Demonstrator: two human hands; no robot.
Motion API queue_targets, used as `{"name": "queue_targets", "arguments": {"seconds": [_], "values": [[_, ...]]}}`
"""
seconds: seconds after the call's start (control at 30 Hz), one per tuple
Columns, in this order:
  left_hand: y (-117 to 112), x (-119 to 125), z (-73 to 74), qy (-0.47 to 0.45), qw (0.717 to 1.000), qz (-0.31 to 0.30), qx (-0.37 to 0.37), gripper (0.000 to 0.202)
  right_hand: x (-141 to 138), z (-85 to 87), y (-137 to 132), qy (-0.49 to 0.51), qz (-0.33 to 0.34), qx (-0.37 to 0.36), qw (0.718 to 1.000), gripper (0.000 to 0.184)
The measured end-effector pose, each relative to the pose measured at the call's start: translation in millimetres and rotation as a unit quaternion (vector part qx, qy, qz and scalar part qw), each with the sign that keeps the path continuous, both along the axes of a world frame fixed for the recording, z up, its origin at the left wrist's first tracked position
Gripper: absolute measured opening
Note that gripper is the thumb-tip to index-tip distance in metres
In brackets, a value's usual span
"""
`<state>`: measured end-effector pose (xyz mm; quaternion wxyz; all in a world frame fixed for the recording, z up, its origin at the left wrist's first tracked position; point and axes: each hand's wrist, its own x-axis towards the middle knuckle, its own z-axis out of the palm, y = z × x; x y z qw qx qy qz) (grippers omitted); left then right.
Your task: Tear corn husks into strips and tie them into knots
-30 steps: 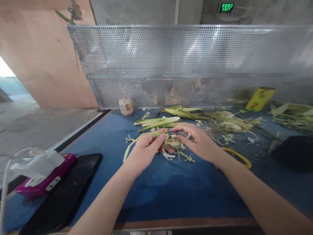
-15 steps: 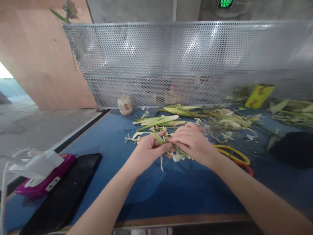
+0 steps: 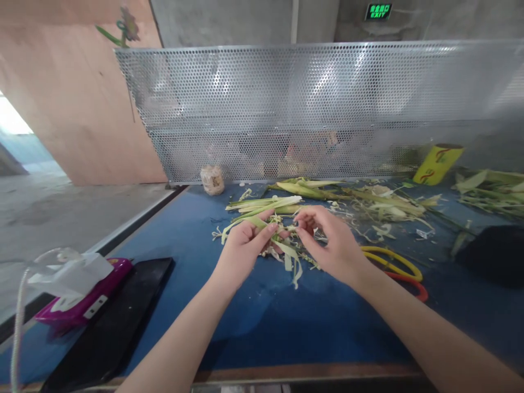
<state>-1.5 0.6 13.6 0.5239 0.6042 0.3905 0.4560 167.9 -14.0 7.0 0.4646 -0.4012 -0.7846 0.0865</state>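
My left hand is closed around a bundle of pale green leaf strips held just above the blue table. Loose ends of the strips dangle down from it. My right hand is beside it on the right, fingers curled, pinching a thin strip at the bundle's right end. Long green stalks lie on the table just behind both hands.
A heap of stalks and trimmings spreads to the back right before a perforated metal screen. Yellow and red scissors lie right of my right hand. A yellow cup, a small jar, a black tray and a magenta device are around.
Both hands have lifted slightly and drawn apart; my right hand has uncovered the bundle and now pinches a strip at its end, with more loose ends hanging below.
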Motion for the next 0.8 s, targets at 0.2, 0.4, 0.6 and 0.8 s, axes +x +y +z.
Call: {"name": "queue_targets", "arguments": {"seconds": [0.2,0.4,0.6,0.8], "values": [[1.3,-3.2,-4.4,0.035,0.995,0.054,0.074,0.042,-11.2,-2.8,2.2,0.211,0.137,-0.281,0.926,0.009],[-6.2,0.4,0.9,0.048,0.996,0.013,0.073,0.041,-11.2,-5.7,4.3,0.229,0.2,-0.367,0.879,0.017],[-7.6,3.5,-1.5,0.043,0.997,-0.035,0.057,0.051,-12.0,-6.5,2.5,0.279,0.24,-0.409,0.835,0.018],[-9.5,8.5,-4.0,-0.011,0.995,-0.092,0.028,0.054,-16.9,-5.4,0.9,0.335,0.295,-0.476,0.758,0.022]]}}
